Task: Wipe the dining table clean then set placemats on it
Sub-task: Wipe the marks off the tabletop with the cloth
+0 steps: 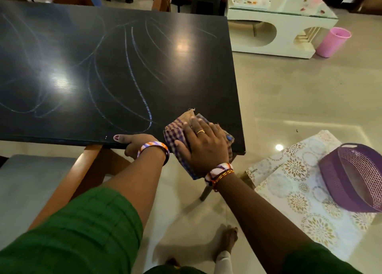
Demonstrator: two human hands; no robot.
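Note:
The dark dining table (pixel 103 67) fills the upper left, its top streaked with curved wet wipe marks. A checked purple cloth (pixel 175 133) lies at the table's near right corner and hangs partly over the edge. My right hand (pixel 203 141) presses flat on the cloth with straight fingers. My left hand (pixel 134 144) grips the table's near edge beside it, thumb on top and fingers under the rim. Floral placemats (pixel 293 180) lie stacked on a low surface to the right.
A purple woven basket (pixel 355 178) sits tilted on the placemats. A white glass-topped coffee table (pixel 279 25) and a pink bin (pixel 333 42) stand at the back right. A wooden chair with a grey seat (pixel 31 180) is at the lower left.

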